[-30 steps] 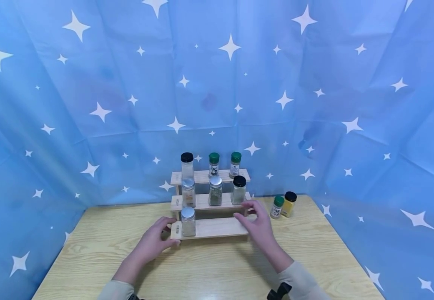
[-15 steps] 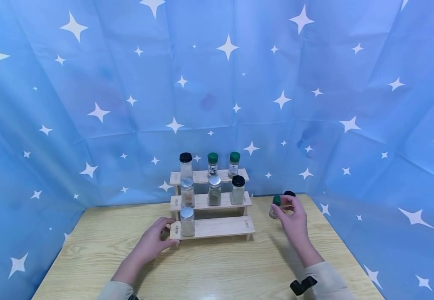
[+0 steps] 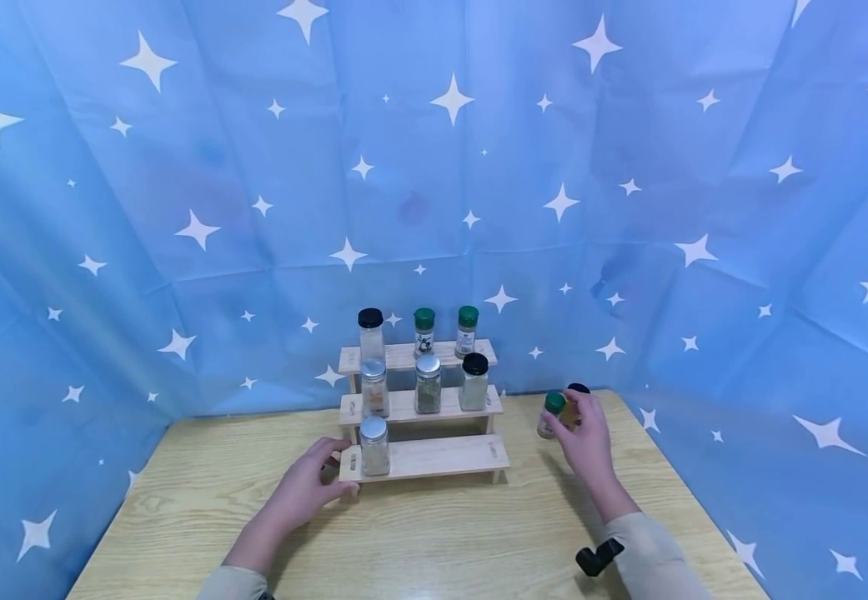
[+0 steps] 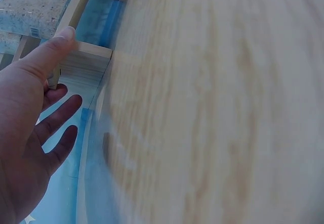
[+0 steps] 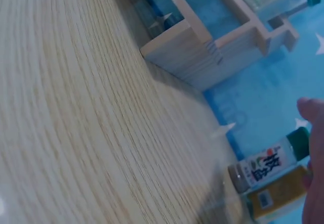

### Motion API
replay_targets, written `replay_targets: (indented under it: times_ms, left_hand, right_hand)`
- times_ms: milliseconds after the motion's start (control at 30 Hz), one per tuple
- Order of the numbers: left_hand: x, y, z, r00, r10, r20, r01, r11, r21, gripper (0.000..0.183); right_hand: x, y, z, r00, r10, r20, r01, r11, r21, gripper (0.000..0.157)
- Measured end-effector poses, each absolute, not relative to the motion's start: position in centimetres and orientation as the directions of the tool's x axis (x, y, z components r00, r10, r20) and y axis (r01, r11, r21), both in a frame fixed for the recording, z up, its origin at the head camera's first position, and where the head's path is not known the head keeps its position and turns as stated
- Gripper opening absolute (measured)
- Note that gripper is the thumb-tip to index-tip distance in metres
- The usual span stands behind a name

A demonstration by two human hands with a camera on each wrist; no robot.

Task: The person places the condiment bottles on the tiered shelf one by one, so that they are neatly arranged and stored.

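Observation:
My left hand [image 3: 306, 492] holds the left end of the wooden spice rack's [image 3: 449, 457] lowest step. Its thumb presses the front edge; the other fingers spread behind, as the left wrist view shows. Far to the right, my right hand [image 3: 589, 440] reaches around a small green-capped spice bottle [image 5: 268, 163], with the thumb on one side and a finger on the other. The right wrist view shows a gap between thumb and cap. Beside that bottle stands a yellow spice jar [image 5: 278, 193], mostly hidden by the hand in the head view.
A silver-capped jar [image 3: 375, 448] stands at the left of the lowest step. Two silver-capped jars and a black-capped jar [image 3: 474, 383] fill the middle step. On top are a black-capped jar [image 3: 371, 335] and two green-capped bottles. A starry blue curtain hangs behind the table [image 3: 418, 550].
My right hand has left the rack's right end and moved right to the green-capped bottle and yellow jar. My left hand has stayed on the rack. The bottles stand where they were.

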State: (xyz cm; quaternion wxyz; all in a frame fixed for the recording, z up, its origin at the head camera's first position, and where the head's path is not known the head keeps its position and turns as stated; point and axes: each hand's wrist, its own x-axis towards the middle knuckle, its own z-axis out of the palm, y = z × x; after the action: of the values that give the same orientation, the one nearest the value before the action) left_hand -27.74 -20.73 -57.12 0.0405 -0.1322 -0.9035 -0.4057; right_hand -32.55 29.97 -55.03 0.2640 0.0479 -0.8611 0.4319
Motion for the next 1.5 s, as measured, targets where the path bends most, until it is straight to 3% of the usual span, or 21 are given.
replay_targets:
  times_ms: [267, 667, 1100, 1500]
  left_hand:
    - [-27.8, -20.7, -57.1, -0.960, 0.210, 0.183, 0.277, 0.645, 0.712, 0.066]
    - [-28.2, -20.8, -57.3, -0.955, 0.212, 0.206, 0.295, 0.631, 0.718, 0.066]
    - [-28.0, -20.8, -57.6, -0.957, 0.216, 0.196, 0.290, 0.634, 0.717, 0.066]
    - [-27.9, -20.9, -57.5, -0.956, 0.210, 0.203, 0.292, 0.650, 0.702, 0.067]
  right_hand:
    - [-33.7, 29.9, -55.5, -0.821, 0.089, 0.564, -0.351, 0.700, -0.622, 0.055]
    - [-34.2, 29.7, -56.0, -0.863, 0.084, 0.498, -0.291, 0.723, -0.626, 0.053]
    - [-33.4, 28.6, -56.1, -0.887, 0.150, 0.437, -0.249, 0.641, -0.726, 0.045]
    - [-32.7, 27.9, -54.5, -0.848, 0.106, 0.519, -0.372, 0.578, -0.726, 0.043]
